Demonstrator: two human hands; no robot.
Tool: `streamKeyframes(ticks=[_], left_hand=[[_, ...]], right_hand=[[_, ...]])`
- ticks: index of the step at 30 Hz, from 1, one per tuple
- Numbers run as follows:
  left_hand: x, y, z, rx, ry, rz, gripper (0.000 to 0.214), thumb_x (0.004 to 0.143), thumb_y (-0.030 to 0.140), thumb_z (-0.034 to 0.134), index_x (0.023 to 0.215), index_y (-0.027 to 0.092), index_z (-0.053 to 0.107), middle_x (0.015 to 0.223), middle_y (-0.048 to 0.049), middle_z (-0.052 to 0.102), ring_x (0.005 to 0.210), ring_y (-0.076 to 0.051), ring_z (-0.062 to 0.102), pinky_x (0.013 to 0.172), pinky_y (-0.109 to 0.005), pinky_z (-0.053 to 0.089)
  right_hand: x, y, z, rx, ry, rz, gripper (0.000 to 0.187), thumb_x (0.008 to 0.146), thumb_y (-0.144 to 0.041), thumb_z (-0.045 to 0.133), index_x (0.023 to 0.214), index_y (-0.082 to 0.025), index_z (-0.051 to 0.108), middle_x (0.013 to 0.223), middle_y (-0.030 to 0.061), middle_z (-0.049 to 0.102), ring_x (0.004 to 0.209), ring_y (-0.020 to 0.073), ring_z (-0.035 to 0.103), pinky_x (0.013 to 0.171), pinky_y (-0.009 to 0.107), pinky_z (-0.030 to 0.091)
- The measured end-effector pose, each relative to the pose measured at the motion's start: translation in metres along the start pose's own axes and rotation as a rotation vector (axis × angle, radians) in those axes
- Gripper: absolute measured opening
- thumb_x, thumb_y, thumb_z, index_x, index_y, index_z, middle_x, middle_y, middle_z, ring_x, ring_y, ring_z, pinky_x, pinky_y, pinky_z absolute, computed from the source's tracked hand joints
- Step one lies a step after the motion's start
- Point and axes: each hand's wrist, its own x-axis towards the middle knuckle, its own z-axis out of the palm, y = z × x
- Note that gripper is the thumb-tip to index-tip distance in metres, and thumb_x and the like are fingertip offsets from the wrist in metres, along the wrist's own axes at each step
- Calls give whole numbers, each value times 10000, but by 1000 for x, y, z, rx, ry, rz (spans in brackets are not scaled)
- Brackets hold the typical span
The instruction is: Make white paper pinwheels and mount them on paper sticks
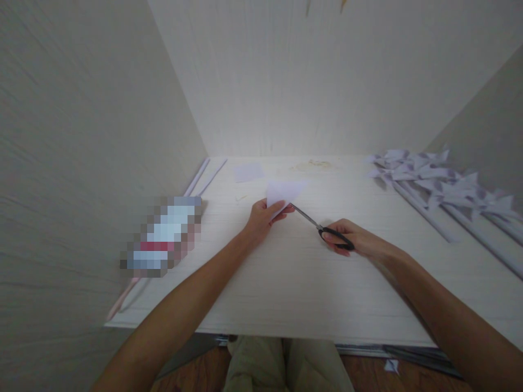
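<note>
Head view: left hand (pixel 262 219) pinches white paper (pixel 281 193); right hand (pixel 349 234) wraps scissors (pixel 319 226), tip beside paper's edge; tabletop (pixel 265 288) spans below both grips, pinwheels (pixel 447 188) well rightward.

white paper (pixel 284 191) in the left fingers (pixel 278 207), black-handled scissors (pixel 320 227) in the right fingers (pixel 333 238)
</note>
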Motion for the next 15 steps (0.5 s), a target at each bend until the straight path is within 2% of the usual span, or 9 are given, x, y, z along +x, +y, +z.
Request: streamKeyframes(ticks=[15], left_hand=[[0, 2, 0, 38, -2, -16, 234, 615, 281, 632, 770, 106, 607, 745, -75, 667, 711, -140, 611, 635, -230, 446]], right_hand=[[-1, -3, 0, -28, -12, 43, 474, 658, -602, 466, 469, -176, 381, 346, -49, 370, 334, 46, 279, 371, 229, 166]])
